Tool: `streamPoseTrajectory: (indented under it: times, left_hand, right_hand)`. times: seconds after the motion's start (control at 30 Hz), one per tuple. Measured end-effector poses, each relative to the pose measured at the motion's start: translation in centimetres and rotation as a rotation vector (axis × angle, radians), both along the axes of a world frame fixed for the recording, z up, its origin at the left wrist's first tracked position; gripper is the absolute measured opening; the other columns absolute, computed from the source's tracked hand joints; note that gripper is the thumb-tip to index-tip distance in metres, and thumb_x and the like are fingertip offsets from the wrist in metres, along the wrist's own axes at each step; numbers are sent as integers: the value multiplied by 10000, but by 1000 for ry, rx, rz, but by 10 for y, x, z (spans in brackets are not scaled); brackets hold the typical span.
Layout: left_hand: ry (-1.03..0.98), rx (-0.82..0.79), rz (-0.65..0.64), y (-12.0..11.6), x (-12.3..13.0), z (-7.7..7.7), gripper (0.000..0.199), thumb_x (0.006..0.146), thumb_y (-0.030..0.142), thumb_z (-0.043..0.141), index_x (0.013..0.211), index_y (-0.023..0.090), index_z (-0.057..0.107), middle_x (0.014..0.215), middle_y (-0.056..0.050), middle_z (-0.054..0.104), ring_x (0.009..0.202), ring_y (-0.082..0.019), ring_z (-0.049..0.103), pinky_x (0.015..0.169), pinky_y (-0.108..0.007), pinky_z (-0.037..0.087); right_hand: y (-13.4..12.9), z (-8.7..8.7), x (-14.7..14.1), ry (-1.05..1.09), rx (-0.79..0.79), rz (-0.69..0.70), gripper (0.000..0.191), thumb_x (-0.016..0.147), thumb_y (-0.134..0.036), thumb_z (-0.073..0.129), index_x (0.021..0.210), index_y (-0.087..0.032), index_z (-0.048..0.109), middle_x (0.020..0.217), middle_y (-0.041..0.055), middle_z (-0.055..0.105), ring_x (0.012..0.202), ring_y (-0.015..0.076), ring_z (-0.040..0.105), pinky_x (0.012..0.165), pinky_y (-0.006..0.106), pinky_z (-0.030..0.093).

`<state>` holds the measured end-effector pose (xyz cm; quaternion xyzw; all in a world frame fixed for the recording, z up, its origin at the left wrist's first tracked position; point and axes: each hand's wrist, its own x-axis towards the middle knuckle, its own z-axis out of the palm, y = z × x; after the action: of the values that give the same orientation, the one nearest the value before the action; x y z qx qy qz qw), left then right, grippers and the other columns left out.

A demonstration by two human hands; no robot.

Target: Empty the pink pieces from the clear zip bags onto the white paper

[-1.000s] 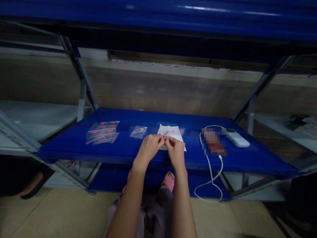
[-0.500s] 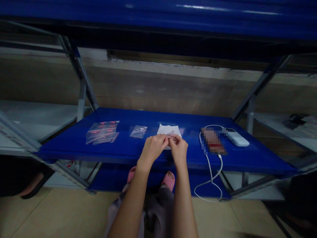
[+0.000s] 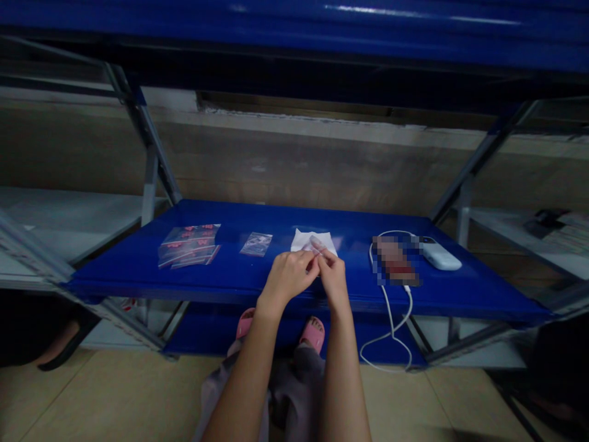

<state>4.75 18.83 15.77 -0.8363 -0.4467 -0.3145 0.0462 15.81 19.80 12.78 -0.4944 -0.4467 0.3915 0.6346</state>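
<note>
My left hand (image 3: 292,272) and my right hand (image 3: 332,274) meet near the front of the blue shelf, fingers pinched together. Between their fingertips is a small clear plastic bag (image 3: 316,242), its far end sticking up past the fingers. What lies inside the bag is too small to tell. Under and behind the hands rests a white sheet of paper (image 3: 301,238), partly hidden by them. Left of the hands, a small clear zip bag (image 3: 256,244) lies flat. Farther left is a pile of clear zip bags (image 3: 189,245) with red markings or pieces.
On the right lie a blurred-out phone (image 3: 396,261) and a white power bank (image 3: 439,255), joined by a white cable (image 3: 391,319) that hangs over the edge of the blue shelf (image 3: 230,279). Another blue shelf (image 3: 294,37) is overhead. Metal posts stand at both sides.
The plastic bag now shows more above my fingertips, at a slant. My hands have shifted slightly and come closer together, still pinching. The other things lie as before.
</note>
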Motion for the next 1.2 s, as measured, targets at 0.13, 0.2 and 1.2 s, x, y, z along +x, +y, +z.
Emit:
streamPoseTrajectory:
  times: [0.13, 0.2, 1.2]
  left_hand:
    - [-108, -113, 2, 1, -2, 1, 258, 864, 315, 424, 750, 177, 610, 701, -26, 655, 639, -149, 605, 573, -226, 368]
    - [-180, -187, 115, 5, -6, -1, 297, 888, 336, 380, 781, 183, 610, 697, -33, 658, 665, -169, 615, 569, -232, 360]
    - [-1213, -936, 44, 77, -9, -21, 130, 718, 81, 619, 834, 66, 676, 600, -38, 666, 480, -83, 572, 498, -181, 460]
  right_hand:
    - [1, -3, 2, 142, -59, 17, 392, 603, -285, 586, 953, -135, 680, 828, 68, 708, 695, 198, 651, 663, 343, 536]
    - [0, -2, 1, 218, -86, 52, 397, 605, -290, 600, 964, -136, 673, 828, 75, 708, 680, 199, 658, 655, 351, 543]
    - [30, -27, 12, 285, -68, -193, 493, 579, -295, 632, 1038, -122, 584, 689, 48, 700, 643, 202, 669, 616, 319, 550]
